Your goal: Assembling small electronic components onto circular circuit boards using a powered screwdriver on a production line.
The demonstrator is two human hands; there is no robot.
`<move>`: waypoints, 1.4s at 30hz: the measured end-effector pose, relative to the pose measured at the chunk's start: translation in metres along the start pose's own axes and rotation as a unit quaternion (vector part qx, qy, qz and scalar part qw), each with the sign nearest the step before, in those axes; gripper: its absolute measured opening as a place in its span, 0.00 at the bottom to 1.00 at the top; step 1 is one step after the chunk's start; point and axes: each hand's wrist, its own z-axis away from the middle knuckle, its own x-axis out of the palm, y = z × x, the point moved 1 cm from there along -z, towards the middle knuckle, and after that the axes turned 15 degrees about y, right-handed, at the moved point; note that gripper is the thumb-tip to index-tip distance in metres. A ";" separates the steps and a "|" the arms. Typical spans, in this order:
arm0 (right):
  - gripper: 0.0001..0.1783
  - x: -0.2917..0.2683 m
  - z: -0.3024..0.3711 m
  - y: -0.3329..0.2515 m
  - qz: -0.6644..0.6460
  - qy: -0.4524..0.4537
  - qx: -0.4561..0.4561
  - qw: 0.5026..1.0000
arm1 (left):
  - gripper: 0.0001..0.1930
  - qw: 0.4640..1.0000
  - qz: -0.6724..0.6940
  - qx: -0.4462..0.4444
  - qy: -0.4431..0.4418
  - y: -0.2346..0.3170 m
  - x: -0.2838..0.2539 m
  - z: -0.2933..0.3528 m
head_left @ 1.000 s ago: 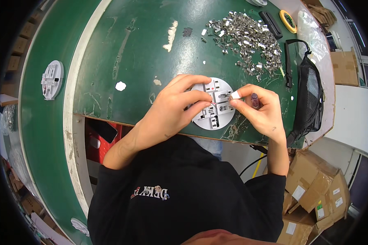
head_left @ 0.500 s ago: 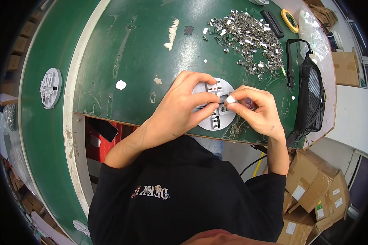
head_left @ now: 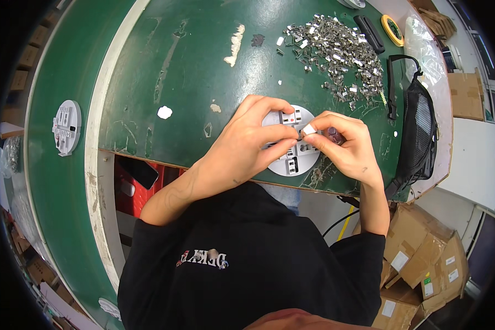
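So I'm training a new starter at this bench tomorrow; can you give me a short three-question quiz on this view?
1. True or false: both hands work over the round white disc.
2. Where is the heap of small metal clips? A) beyond the disc B) on the boxes
3. What lies by the table's right edge?

Key
1. True: left hand and right hand meet there.
2. A
3. A black mesh bag.

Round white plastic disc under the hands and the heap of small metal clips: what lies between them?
Head view: only bare scuffed green tabletop between the disc and the clip heap.
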 end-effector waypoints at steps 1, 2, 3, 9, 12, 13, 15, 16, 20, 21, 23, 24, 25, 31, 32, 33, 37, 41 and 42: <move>0.04 0.001 -0.001 -0.001 0.001 0.000 -0.001 1.000 | 0.08 1.000 0.000 0.001 0.001 0.000 -0.001 0.000; 0.04 0.002 -0.002 -0.001 0.005 0.004 -0.012 1.000 | 0.08 1.000 0.002 -0.002 0.002 0.000 -0.002 0.000; 0.04 0.003 -0.003 -0.001 0.010 0.008 -0.023 1.000 | 0.09 1.000 0.004 -0.004 0.003 -0.001 -0.004 -0.001; 0.06 0.016 -0.007 -0.003 0.051 0.038 -0.101 0.993 | 0.09 1.000 0.005 -0.011 0.019 -0.003 -0.010 -0.001; 0.07 0.020 -0.007 -0.001 0.066 0.047 -0.128 0.988 | 0.09 1.000 -0.001 -0.008 0.020 -0.004 -0.012 -0.003; 0.07 0.021 -0.007 0.001 0.070 0.051 -0.138 0.987 | 0.09 1.000 -0.006 -0.004 0.017 -0.004 -0.013 -0.004; 0.08 0.024 -0.006 0.003 0.079 0.057 -0.158 0.983 | 0.09 1.000 -0.016 0.005 0.012 -0.005 -0.014 -0.004; 0.08 0.025 -0.006 0.004 0.080 0.056 -0.158 0.983 | 0.09 1.000 -0.016 0.005 0.012 -0.005 -0.014 -0.004; 0.10 0.028 -0.003 0.008 0.102 0.055 -0.195 0.974 | 0.09 0.999 -0.025 0.014 0.013 -0.007 -0.014 -0.001; 0.10 0.029 -0.003 0.007 0.101 0.054 -0.195 0.974 | 0.09 1.000 -0.026 0.013 0.014 -0.007 -0.015 0.000; 0.10 0.030 -0.003 0.005 0.118 0.042 -0.209 0.970 | 0.09 0.999 -0.030 0.018 0.011 -0.007 -0.016 -0.001; 0.10 0.031 -0.004 0.005 0.126 0.036 -0.216 0.967 | 0.09 0.999 -0.032 0.021 0.009 -0.007 -0.017 -0.001; 0.10 0.032 -0.003 0.004 0.135 0.031 -0.223 0.965 | 0.09 0.999 -0.033 0.025 0.007 -0.007 -0.017 -0.001; 0.16 0.029 -0.007 0.004 0.122 0.014 -0.208 0.970 | 0.08 1.000 -0.014 0.007 0.020 -0.010 -0.015 0.000; 0.16 0.029 -0.007 0.002 0.125 0.013 -0.204 0.971 | 0.08 1.000 -0.015 0.011 0.019 -0.010 -0.015 -0.001; 0.15 0.029 -0.008 0.000 0.128 0.012 -0.200 0.971 | 0.08 1.000 -0.016 0.015 0.019 -0.011 -0.015 -0.002; 0.14 0.027 -0.011 -0.001 0.130 0.009 -0.179 0.975 | 0.11 1.000 -0.008 0.004 0.007 -0.012 -0.016 -0.003; 0.08 0.022 -0.013 -0.009 0.097 0.016 -0.095 0.991 | 0.21 0.999 0.017 -0.045 -0.015 -0.009 -0.015 -0.002; 0.06 0.020 -0.011 -0.018 0.078 0.030 -0.036 0.996 | 0.26 0.999 -0.011 -0.024 -0.020 -0.006 -0.012 0.001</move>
